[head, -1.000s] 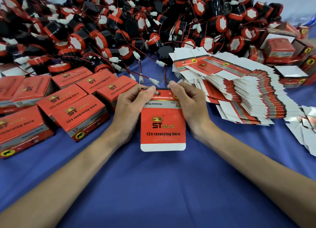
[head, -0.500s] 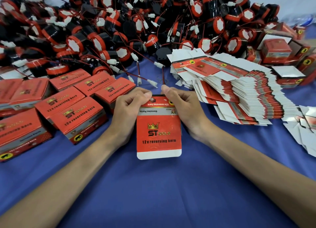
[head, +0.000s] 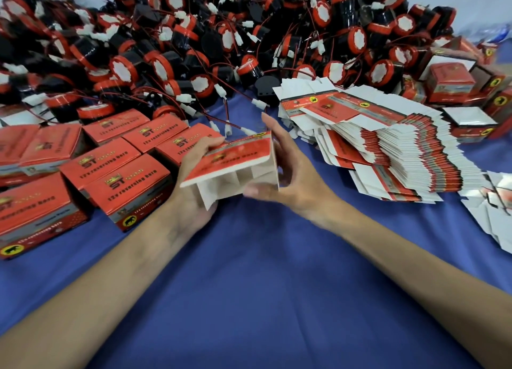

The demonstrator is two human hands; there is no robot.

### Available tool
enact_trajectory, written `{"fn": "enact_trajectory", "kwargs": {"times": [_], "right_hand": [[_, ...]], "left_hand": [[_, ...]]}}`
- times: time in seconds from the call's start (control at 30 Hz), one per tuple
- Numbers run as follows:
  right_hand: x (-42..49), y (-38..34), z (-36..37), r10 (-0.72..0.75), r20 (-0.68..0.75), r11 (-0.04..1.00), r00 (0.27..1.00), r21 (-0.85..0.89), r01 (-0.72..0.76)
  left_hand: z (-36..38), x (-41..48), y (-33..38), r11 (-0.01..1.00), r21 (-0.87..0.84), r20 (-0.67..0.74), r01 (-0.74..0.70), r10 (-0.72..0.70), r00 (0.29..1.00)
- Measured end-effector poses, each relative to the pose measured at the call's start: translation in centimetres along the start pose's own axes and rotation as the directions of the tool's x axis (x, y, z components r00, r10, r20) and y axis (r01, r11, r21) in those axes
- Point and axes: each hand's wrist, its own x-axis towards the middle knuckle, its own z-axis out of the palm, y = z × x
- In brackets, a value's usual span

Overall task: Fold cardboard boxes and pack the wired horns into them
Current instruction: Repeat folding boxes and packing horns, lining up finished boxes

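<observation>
Carton (head: 235, 155): half-opened, between both hands.
Left hand (head: 191, 194): fingers curled round its left edge.
Right hand (head: 297, 174): fingers spread, pinching its right end.

The left hand (head: 189, 199) and right hand (head: 300, 181) grip a half-opened red box (head: 235, 155) over blue cloth (head: 263, 285).

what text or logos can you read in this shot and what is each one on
"ST", under a crown mark: tops of the closed red cardboard boxes at left.
"12v reversing horn": same box tops, below the logo.
No words, only a black animal figure: yellow round badge on a box front.
Blurred, unreadable: print on the held half-folded red cardboard box.
Too small to read: print on the stack of flat red-and-white box blanks.
</observation>
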Motion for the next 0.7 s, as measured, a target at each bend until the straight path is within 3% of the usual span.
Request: {"fn": "enact_trajectory", "kwargs": {"times": [0.1, 0.23, 0.37, 0.7], "right_hand": [[0.4, 0.0, 1.0, -0.013, -0.257, 0.998, 0.966, 0.062, 0.030], [0.9, 0.3, -0.1, 0.120, -0.447, 0.981, 0.886, 0.188, -0.038], [1.1, 0.6, -0.5, 0.151, -0.487, 0.982, 0.860, 0.174, -0.074], [0.8, 1.3, -0.1, 0.121, -0.430, 0.982, 0.895, 0.185, -0.044]], "left_hand": [[0.5, 0.2, 0.6, 0.998, -0.060, 0.095, 0.010, -0.004, 0.995], [0.6, 0.1, 0.8, 0.999, -0.041, 0.036, 0.026, -0.025, 0.999], [0.7, -0.1, 0.2, 0.997, 0.053, 0.180, -0.057, 0.047, 0.983], [0.9, 0.1, 0.5, 0.999, 0.035, 0.167, 0.003, -0.009, 0.986]]}}
